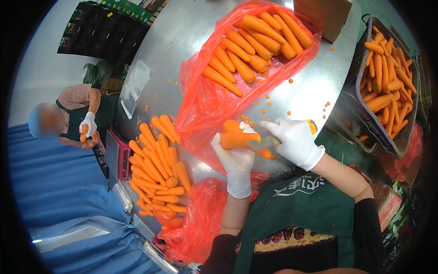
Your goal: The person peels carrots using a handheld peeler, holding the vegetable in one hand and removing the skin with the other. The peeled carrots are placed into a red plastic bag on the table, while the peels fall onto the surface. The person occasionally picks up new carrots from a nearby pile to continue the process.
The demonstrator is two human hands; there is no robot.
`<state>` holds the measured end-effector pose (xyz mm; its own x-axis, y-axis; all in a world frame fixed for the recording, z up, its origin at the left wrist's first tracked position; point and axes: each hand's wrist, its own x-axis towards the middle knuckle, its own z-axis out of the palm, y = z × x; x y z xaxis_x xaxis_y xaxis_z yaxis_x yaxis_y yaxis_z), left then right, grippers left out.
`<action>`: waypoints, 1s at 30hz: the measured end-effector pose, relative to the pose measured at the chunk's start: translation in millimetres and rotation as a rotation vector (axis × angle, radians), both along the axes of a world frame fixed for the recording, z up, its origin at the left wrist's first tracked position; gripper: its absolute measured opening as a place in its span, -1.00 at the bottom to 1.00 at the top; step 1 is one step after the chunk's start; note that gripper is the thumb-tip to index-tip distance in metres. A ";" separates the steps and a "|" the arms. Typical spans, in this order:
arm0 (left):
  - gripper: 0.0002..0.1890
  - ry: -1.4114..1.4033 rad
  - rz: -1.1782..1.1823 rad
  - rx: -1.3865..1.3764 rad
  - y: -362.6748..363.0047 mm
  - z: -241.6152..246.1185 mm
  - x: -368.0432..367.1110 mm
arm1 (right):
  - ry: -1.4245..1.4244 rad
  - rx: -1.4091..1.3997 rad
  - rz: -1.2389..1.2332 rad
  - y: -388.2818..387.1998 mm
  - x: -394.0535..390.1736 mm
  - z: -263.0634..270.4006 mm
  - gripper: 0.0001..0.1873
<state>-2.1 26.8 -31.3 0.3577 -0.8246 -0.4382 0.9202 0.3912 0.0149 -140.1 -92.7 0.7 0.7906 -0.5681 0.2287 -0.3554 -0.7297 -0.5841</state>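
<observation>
My left hand [236, 164], in a white glove, grips carrots [237, 140] at the table's near side. A knife with a yellow-ended handle [312, 127] is in my gloved right hand [296, 142]; its blade lies against the end of a held carrot. Another carrot end shows below the blade. Beyond my hands, an open red plastic bag [212, 102] holds large carrots [260, 37]. To the left is a heap of carrots [157, 164] on the metal table [164, 61], beside a crumpled red bag [202, 222]. Small cut carrot ends [263, 111] are scattered about.
A dark crate [356, 99] full of carrots stands at the right. A cardboard box [321, 17] is on the far table edge. At the left, a co-worker [82, 113] holds carrots near a pink scale [124, 159]. Clear plastic bags [136, 85] lie on the table.
</observation>
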 end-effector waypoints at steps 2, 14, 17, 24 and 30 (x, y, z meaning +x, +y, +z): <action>-0.38 0.001 -0.077 -0.211 3.7 7.2 -1.3 | 0.091 0.071 -0.045 -16.5 -5.3 -31.5 -0.63; -0.08 -1.960 -0.240 0.447 22.1 10.0 4.9 | -0.178 1.370 0.291 -22.4 12.1 37.2 -0.58; -0.11 -2.214 -0.205 0.474 16.1 28.8 8.1 | -0.132 1.393 0.284 -24.4 19.7 38.0 -0.61; -0.18 -2.335 -0.237 0.526 19.7 37.8 23.6 | -0.043 1.431 0.312 -31.1 40.5 35.9 -0.67; -0.18 -2.383 -0.188 0.633 32.2 17.9 50.2 | 0.058 1.562 0.290 -28.8 76.0 19.7 -0.63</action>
